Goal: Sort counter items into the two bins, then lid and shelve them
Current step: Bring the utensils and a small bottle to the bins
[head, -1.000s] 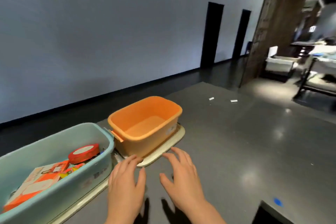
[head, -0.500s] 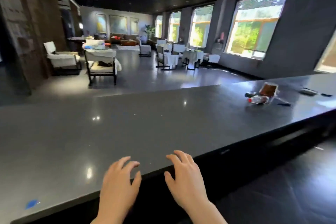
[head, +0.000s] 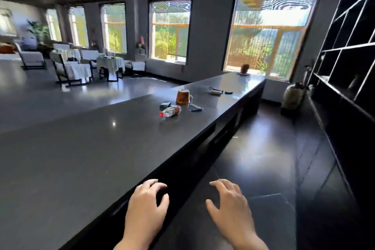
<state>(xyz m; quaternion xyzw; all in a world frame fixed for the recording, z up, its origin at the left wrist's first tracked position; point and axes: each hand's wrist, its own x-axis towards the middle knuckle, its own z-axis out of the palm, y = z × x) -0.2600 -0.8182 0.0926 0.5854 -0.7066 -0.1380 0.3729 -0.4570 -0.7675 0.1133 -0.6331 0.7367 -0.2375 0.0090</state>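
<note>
A long dark counter (head: 85, 148) runs away to the right. Far along it lie a clear plastic bottle (head: 170, 111) with a red cap on its side, an orange-brown cup (head: 183, 97), a small dark packet (head: 165, 104), a thin blue-handled item (head: 195, 109) and, farther off, a small pale gadget (head: 215, 91). My left hand (head: 146, 207) hovers over the counter's near edge, fingers spread and empty. My right hand (head: 231, 207) hangs over the floor beside the counter, fingers apart, holding nothing. Neither bin is in view.
A tall dark shelving unit (head: 349, 50) lines the right wall, with a dark aisle floor (head: 263, 158) between it and the counter. A pot (head: 245, 68) stands at the counter's far end. A large jar (head: 293, 95) sits on the floor. Chairs and tables (head: 110, 65) fill the room behind.
My view has swung right, away from the two bins, along the counter toward the scattered items and shelving. Both hands stay raised and empty; the right one is now off the counter's edge.
</note>
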